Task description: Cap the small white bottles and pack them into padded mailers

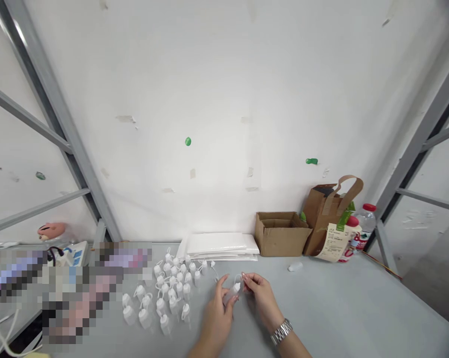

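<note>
My left hand (216,318) grips a small white squeeze bottle (231,293) by its body, low in the middle of the view. My right hand (260,295), with a metal watch on the wrist, pinches the bottle's tip and its tethered cap between fingertips. Just left of my hands, several more small white bottles (168,288) with dangling caps stand in a loose cluster on the grey table (339,308).
A stack of white bags (220,246) lies against the wall behind the bottles. An open cardboard box (280,232), a brown paper bag (330,219) and a red-capped water bottle (363,226) stand at the back right. One loose bottle (295,267) lies by the box. Grey metal frames flank the table.
</note>
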The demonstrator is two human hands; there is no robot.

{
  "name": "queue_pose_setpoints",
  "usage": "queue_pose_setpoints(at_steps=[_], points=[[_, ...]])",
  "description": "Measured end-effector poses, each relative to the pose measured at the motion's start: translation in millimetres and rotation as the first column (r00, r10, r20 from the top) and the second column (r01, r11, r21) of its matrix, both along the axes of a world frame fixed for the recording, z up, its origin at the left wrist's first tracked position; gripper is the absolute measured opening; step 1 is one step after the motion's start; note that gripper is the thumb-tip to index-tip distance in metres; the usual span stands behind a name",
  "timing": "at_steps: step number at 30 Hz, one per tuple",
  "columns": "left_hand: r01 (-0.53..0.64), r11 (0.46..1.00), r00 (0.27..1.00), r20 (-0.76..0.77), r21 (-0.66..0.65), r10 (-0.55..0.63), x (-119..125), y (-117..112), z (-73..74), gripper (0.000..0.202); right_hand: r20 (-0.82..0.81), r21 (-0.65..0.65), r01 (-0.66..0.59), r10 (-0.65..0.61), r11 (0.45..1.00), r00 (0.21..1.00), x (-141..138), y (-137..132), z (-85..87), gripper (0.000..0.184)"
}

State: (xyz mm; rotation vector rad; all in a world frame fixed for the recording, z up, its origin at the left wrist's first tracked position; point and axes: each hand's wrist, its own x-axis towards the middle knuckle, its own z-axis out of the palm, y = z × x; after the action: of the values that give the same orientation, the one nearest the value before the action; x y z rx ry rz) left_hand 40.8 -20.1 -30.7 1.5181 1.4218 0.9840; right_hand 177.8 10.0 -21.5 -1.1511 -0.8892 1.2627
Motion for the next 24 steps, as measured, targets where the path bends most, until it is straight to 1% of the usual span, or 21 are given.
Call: queue_pose_setpoints(at_steps=[3, 8, 16, 19, 24], points=[[0.031, 0.999, 1.0, -0.004, 0.024, -0.03, -0.1, 0.1, -0.2, 0.048, -0.002, -0.007, -0.004, 0.004, 1.0, 1.0, -0.4, -0.2, -2.9, 0.036], [0.021, 1.0, 1.0, -0.009, 0.016, -0.021, -0.8, -0.1, -0.3, 0.047, 0.012, -0.004, 0.011, -0.011, 1.0, 1.0, -1.8, -0.5, -2.7, 0.038], [-0.009, 1.0, 1.0, -0.011, 0.01, 0.009, 1.0, -0.4, 0.9, 0.047, 0.043, 0.016, 0.019, -0.02, 1.0, 0.999, -5.0, -3.1, -1.2, 0.039], [-0.031, 0.999, 1.0, 0.007, 0.015, 0.031, 1.9, -1.8, 2.6, 0.05, 0.052, 0.014, 0.019, -0.019, 1.0, 0.998, -6.6, -4.0, -1.1, 0.04], [-0.066, 0.998, 0.998, 0.016, 0.021, 0.066, 3.4, -3.9, 2.8, 0.052, 0.074, 0.02, 0.016, -0.018, 1.0, 0.997, -9.7, -5.8, -3.2, 0.039]])
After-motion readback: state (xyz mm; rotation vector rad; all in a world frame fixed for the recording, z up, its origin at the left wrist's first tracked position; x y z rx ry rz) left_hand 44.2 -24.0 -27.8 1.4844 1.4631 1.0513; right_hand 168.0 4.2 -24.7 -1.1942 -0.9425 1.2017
